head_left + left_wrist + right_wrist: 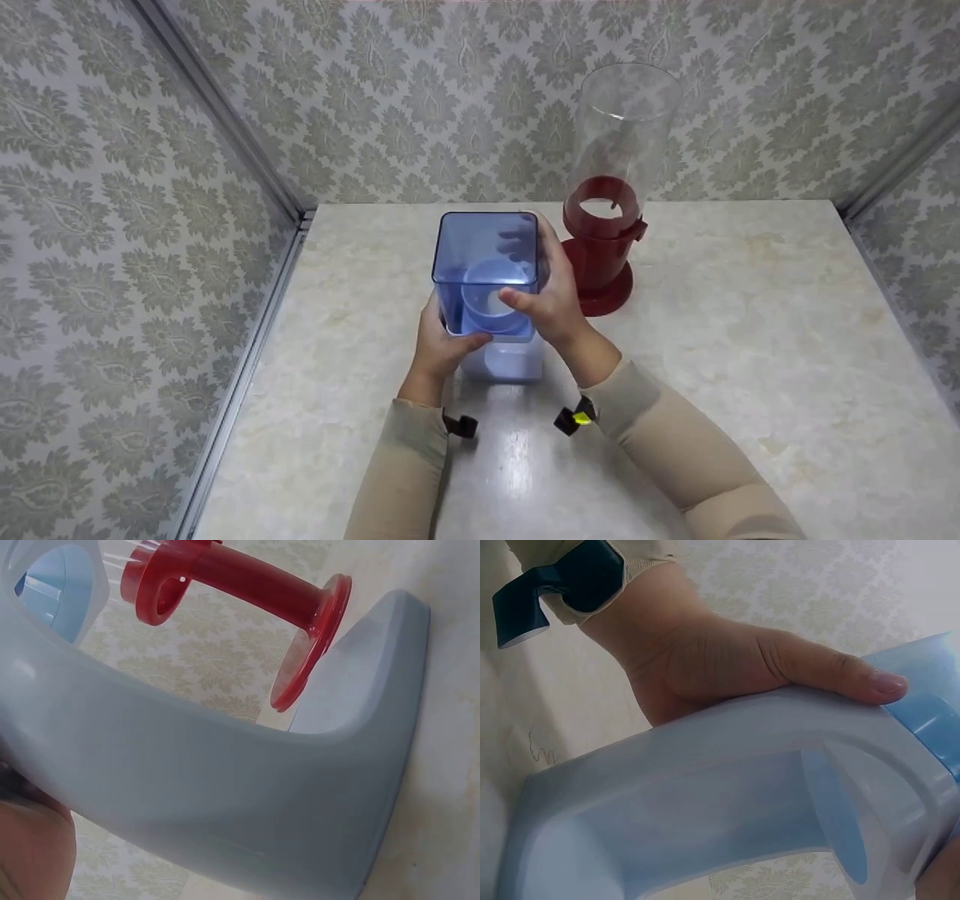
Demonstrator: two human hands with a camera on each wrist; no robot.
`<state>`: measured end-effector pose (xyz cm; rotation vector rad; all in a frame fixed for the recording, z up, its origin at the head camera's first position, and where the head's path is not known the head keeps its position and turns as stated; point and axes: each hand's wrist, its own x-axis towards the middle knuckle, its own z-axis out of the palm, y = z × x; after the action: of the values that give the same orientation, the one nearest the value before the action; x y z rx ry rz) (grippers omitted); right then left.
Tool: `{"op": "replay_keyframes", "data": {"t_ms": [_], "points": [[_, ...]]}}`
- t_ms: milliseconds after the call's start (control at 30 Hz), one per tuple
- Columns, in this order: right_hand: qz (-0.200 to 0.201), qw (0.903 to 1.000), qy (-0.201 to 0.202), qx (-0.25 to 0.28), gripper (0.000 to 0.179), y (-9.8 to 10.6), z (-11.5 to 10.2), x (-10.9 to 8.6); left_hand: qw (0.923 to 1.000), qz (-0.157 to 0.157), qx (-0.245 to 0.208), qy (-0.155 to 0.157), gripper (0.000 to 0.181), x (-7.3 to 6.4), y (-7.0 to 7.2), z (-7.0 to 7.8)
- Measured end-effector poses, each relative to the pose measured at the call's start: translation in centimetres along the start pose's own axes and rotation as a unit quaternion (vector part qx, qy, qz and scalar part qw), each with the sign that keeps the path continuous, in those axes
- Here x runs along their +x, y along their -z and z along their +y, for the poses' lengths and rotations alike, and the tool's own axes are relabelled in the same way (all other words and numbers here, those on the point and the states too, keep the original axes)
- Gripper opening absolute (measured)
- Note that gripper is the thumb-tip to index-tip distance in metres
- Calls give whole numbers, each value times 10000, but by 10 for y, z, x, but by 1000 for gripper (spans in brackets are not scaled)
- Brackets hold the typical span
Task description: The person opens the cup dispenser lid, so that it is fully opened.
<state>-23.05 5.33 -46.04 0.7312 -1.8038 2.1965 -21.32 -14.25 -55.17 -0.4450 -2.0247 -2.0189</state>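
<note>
Jointly, the left grip [442, 346] and the right grip [556, 300] clasp a pale blue dispenser [451, 311] between them, narrowed to its width. The left thumb lies along the dispenser's pale, C-shaped stand [202, 780], its tip at the lower edge of the transparent square bin [476, 236]; the right thumb lies higher, across the front, while the right fingers show through the bin wall. Between both grips, inside the bin, sits a round light-blue part [480, 321]. Below them, the stand's base [514, 367] rests on the surface [750, 360]. Near the right grip, to its right and slightly beyond, a red dispenser [604, 262] stands upright, bearing a clear cylinder [626, 142]. Behind the grips, beige sleeves [405, 472] cover the forearms, each wrist bearing a black device [466, 427]. Beyond the grips rises a leaf-patterned wall [450, 112]; well to their left runs a metal rail [240, 382].
</note>
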Motion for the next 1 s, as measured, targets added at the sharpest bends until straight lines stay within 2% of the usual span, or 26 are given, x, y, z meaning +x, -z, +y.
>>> {"op": "replay_keyframes", "data": {"t_ms": [233, 333, 467, 567, 633, 767, 1000], "points": [[6, 10000, 51, -84, 148, 1, 1, 0, 10000, 52, 3, -46, 142, 1, -1, 1], [1, 10000, -4, -63, 144, 2, -1, 2, 10000, 32, 0, -26, 144, 1, -1, 1], [128, 9994, -52, 311, 135, 5, -11, 9, 10000, 21, -48, -32, 149, 2, -1, 0], [205, 9971, 124, 726, 130, 12, -25, 20, 9999, 5, -107, 9, 153, 4, -1, -1], [181, 9959, 353, 818, 129, 17, -34, 29, 9999, 2, -138, 52, 155, 4, -1, -1], [141, 9959, 694, 558, 132, 26, -49, 47, 9999, 34, -88, 110, 158, 4, -1, 1], [249, 9966, 782, 121, 153, 32, -55, 67, 9998, 46, -36, 165, 155, 4, -1, -1]]}}
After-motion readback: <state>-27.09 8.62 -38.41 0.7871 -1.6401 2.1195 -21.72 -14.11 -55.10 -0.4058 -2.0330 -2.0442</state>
